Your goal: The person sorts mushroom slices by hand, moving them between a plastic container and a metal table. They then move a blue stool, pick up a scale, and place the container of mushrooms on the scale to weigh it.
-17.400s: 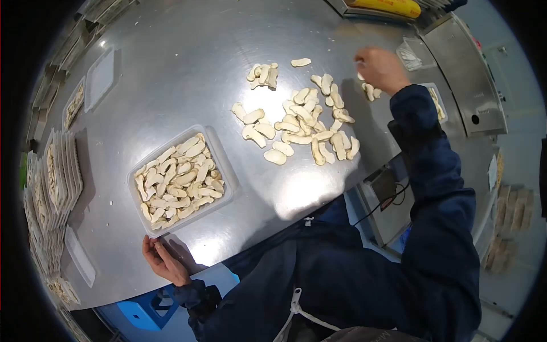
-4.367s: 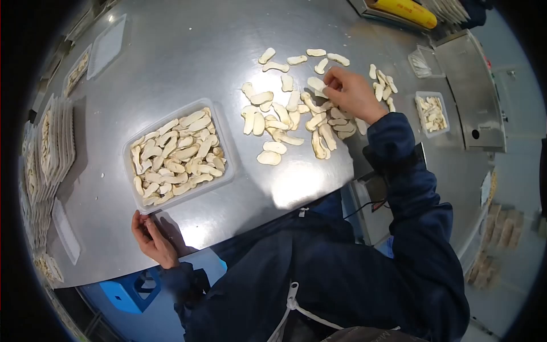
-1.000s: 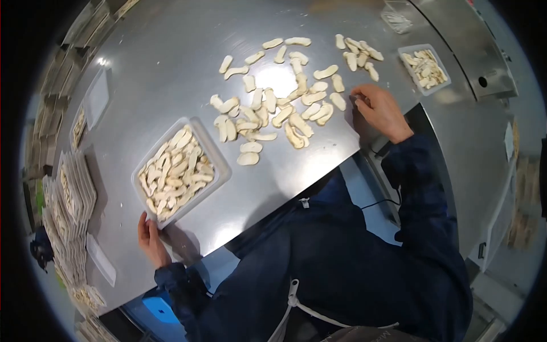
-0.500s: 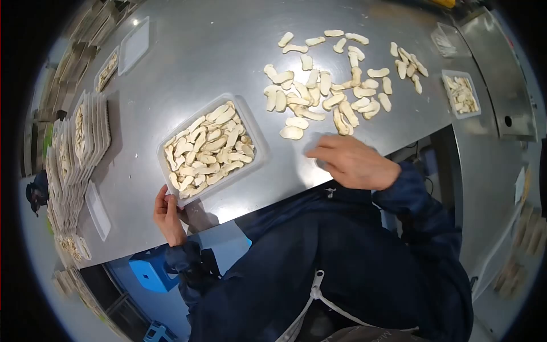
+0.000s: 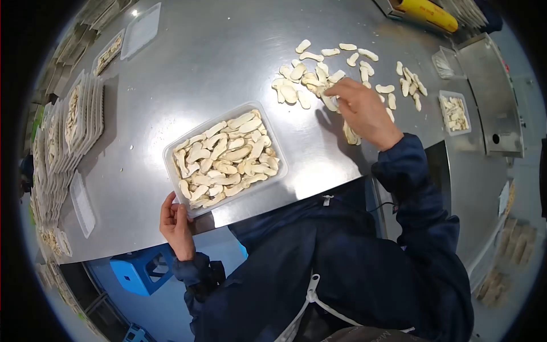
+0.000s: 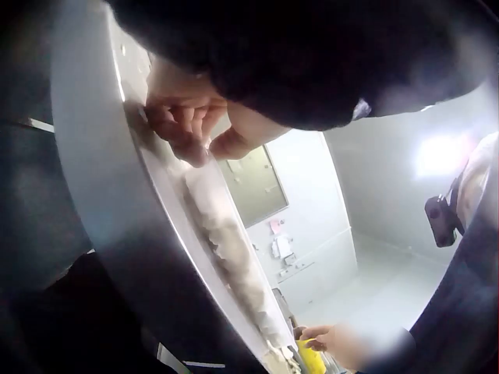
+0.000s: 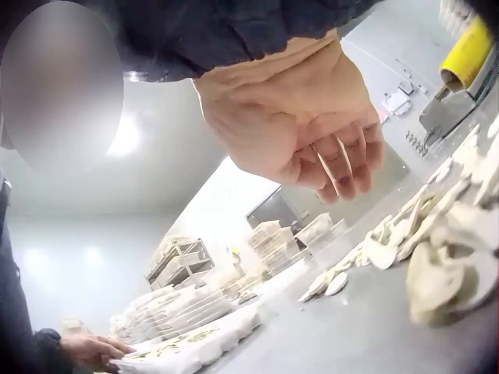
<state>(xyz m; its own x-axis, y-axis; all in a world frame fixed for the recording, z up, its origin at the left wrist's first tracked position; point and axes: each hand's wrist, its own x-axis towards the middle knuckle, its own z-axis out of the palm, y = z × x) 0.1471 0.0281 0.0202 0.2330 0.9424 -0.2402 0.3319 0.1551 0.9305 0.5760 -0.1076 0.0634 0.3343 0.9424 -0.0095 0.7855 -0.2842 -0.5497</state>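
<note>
A shallow clear plastic tray (image 5: 277, 141) lies on the metal table, filled with pale mushroom slices (image 5: 225, 157). My left hand (image 5: 178, 228) grips its near left corner, thumb on one side and curled fingers on the other; the left wrist view shows this hand (image 6: 199, 117) close up at the tray's wall (image 6: 204, 183). Over the loose mushroom slices (image 5: 310, 80) hangs my right hand (image 5: 367, 111), hiding some of them. From below, the right wrist view shows this hand (image 7: 296, 128) with loosely bent fingers and nothing held, above the slices (image 7: 382, 253).
A small group of slices (image 5: 411, 82) lies to the right, near a smaller filled tray (image 5: 443, 114). Stacked filled trays (image 5: 71, 128) stand at the left, with flat white trays (image 5: 141, 29) around them. A yellow roll (image 5: 428, 14) sits at the back right. A blue stool (image 5: 134, 276) stands below the table.
My right hand has gone from the right side past the table's front edge to over the loose slices. The nearer slices now bunch farther back. My left hand stays at the tray corner.
</note>
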